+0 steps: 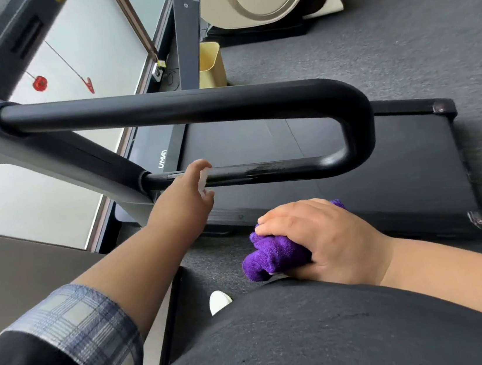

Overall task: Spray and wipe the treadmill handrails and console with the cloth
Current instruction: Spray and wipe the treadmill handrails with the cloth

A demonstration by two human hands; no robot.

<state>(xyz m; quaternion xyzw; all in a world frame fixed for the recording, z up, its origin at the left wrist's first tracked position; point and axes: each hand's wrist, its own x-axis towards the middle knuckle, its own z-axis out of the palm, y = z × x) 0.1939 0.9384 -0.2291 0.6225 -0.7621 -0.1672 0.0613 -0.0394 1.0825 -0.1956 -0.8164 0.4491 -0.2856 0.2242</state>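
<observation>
A: What is the person doing right now?

B: The person is standing beside the treadmill [385, 169], looking down; the left hand [186, 192] is reaching toward the lower bar of the looped black handrail [262, 170], its fingers curling round a small pale bottle [202, 181], mostly hidden behind the hand; whether a finger is pressing the nozzle cannot be told.

A: And the other hand?

B: The right hand [317, 233] is waiting low, near the person's body, well below the rail; its fingers are lying close together and curling over a bunched purple cloth [269, 256], gripping it.

A: So which step is this?

B: It is looking like the spraying step on the handrail; the cloth is not touching the rail yet, and a dull streak is showing along the lower bar.

A: What is the next move calling for?

B: Probably bringing the cloth up to the lower bar, wrapping it round, and sliding along through the bend; the console, barely in view at top left, is likely still waiting.
</observation>
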